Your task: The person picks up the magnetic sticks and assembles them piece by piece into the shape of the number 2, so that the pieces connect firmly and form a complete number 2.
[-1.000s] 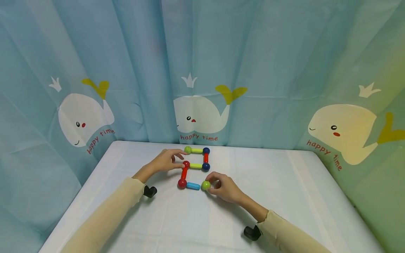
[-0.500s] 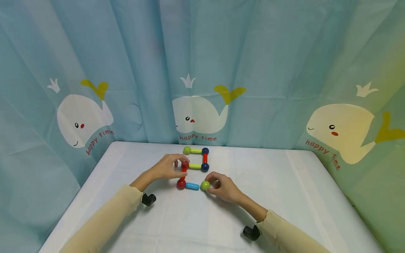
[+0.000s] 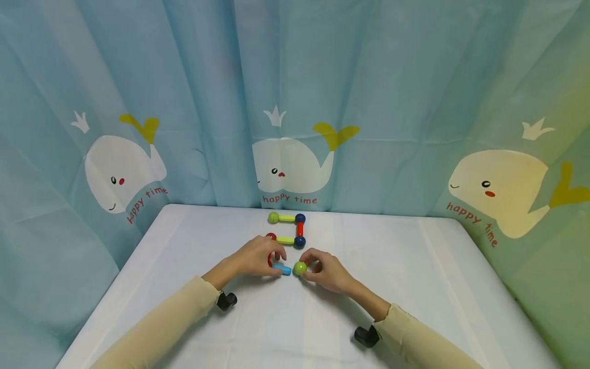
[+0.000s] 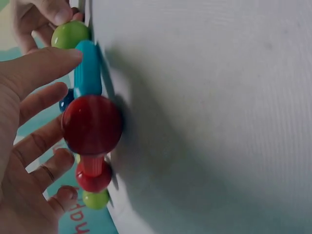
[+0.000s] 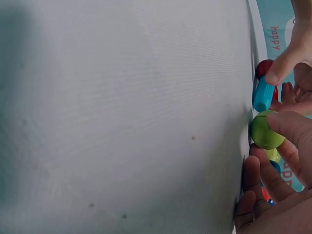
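Observation:
My right hand (image 3: 328,272) pinches a light green ball (image 3: 299,268) at the near right of a line of toy rods and balls. Just left of that ball lies a short blue rod (image 4: 88,70), a small gap between them in the head view. My left hand (image 3: 258,258) is over the rod with fingers spread; its thumb appears to touch the rod. A large red ball (image 4: 92,124) sits at the rod's other end, mostly hidden by the left hand in the head view. Behind it a red rod (image 4: 91,165) leads to a second red ball (image 3: 271,237).
Farther back, a yellow-green rod (image 3: 285,240), two dark blue balls (image 3: 299,241), a red rod (image 3: 300,229), another yellow-green rod (image 3: 287,218) and a green ball (image 3: 273,217) continue the line. A whale-print curtain (image 3: 392,102) hangs behind the white table (image 3: 415,287).
My left hand has moved nearer and to the right, from beside the farther red ball to the blue rod. My right hand stays in place on the green ball.

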`<state>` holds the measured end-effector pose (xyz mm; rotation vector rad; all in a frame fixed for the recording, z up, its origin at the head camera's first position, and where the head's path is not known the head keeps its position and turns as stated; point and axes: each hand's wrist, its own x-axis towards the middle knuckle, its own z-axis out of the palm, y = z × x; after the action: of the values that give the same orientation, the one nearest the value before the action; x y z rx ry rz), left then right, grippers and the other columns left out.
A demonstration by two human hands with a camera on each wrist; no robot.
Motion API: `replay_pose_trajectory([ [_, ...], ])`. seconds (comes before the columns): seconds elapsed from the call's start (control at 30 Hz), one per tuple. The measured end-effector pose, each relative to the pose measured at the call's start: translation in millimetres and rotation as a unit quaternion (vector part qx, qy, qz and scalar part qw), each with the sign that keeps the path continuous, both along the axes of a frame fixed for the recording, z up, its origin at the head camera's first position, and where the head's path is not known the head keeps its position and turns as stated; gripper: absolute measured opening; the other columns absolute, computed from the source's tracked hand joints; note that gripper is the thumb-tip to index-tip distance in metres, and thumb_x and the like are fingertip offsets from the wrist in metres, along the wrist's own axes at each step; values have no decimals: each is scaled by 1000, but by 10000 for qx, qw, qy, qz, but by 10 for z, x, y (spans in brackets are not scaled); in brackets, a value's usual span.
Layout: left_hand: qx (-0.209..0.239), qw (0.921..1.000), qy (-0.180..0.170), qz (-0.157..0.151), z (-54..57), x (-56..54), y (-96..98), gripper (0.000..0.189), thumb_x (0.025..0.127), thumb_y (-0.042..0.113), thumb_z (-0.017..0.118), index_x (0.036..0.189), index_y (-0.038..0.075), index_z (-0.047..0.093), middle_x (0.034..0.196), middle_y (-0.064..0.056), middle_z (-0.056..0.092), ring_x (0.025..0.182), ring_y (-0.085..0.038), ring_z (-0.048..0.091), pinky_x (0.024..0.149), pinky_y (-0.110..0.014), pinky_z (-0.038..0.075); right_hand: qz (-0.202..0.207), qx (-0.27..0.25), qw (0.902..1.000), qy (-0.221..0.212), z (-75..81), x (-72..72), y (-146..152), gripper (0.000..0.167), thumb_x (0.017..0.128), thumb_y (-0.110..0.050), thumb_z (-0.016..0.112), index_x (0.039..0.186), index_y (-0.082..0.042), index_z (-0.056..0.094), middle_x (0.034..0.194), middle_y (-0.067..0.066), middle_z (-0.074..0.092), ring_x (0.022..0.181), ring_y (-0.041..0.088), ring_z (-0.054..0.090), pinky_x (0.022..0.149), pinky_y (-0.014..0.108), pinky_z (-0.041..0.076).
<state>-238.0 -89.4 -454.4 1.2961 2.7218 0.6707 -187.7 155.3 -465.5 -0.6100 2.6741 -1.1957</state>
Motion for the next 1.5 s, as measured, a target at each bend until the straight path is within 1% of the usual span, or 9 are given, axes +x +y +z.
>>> replay_pose_trajectory([
  [0.17, -95, 9996, 271, -40, -29, 15, 27, 23, 76, 37, 75, 94, 23, 69, 78, 12, 65, 65, -1, 51, 65, -20, 43, 22, -13, 10000, 21, -4, -18, 1, 25, 83, -17, 72, 105, -19, 61, 96, -1, 65, 73, 13, 55, 65, 22, 46],
  [0.33, -263, 9993, 279, 46, -51, 30, 43, 19, 77, 37, 74, 92, 26, 70, 74, 17, 61, 67, -1, 49, 71, -24, 39, -14, -19, 10000, -32, -8, -21, -3, 25, 83, -17, 71, 105, -19, 61, 96, -1, 65, 73, 13, 54, 65, 23, 46],
  [0.43, -244, 9993, 281, 77, -70, 31, 44, 15, 78, 37, 74, 89, 29, 70, 73, 19, 60, 67, -1, 49, 71, -24, 40, -21, -18, 10000, -46, -15, -19, -2, 25, 83, -18, 72, 105, -18, 61, 96, -1, 65, 73, 14, 54, 65, 23, 45],
  [0.53, -83, 9997, 214, 121, -81, 32, 39, 12, 78, 36, 74, 87, 29, 69, 73, 18, 60, 66, -1, 50, 70, -23, 41, -20, -45, 10000, -40, -17, -14, 2, 24, 83, -18, 72, 105, -18, 61, 96, -1, 65, 74, 14, 54, 65, 22, 45],
  [0.67, 305, 9994, -99, 127, -87, 29, 29, 12, 78, 32, 75, 86, 26, 69, 74, 13, 64, 66, -4, 53, 65, -20, 45, -20, -77, 10000, -14, -19, -8, 10, 24, 83, -17, 72, 104, -19, 61, 96, -1, 65, 74, 14, 54, 65, 22, 45],
  [0.77, 496, 9984, -252, 114, -91, 26, 22, 11, 78, 30, 76, 86, 25, 69, 74, 10, 66, 65, -6, 55, 60, -19, 46, -19, -95, 10000, 10, -18, -6, 13, 24, 83, -17, 72, 104, -19, 61, 96, -1, 65, 73, 14, 53, 65, 22, 45],
  [0.93, 505, 9983, -276, 137, -95, 26, 18, 11, 78, 30, 76, 85, 25, 69, 75, 9, 67, 66, -7, 55, 61, -19, 46, -26, -131, 9999, -3, -12, -2, 8, 24, 83, -16, 72, 104, -18, 61, 96, -1, 65, 73, 14, 54, 64, 22, 46],
  [1.13, 410, 9985, -305, 187, -87, 29, 25, 12, 78, 31, 76, 86, 25, 70, 75, 10, 67, 65, -4, 53, 61, -18, 46, -17, -185, 9998, 98, -23, 3, -11, 24, 82, -15, 72, 104, -18, 61, 95, -1, 65, 71, 14, 54, 63, 22, 46],
  [1.5, 301, 9992, -178, 201, -113, 19, 55, 12, 78, 33, 75, 86, 25, 70, 75, 12, 65, 64, -2, 52, 61, -17, 46, -18, -133, 9998, 149, -28, 20, -30, 23, 82, -17, 72, 103, -20, 61, 95, -2, 65, 69, 13, 54, 62, 22, 45],
])
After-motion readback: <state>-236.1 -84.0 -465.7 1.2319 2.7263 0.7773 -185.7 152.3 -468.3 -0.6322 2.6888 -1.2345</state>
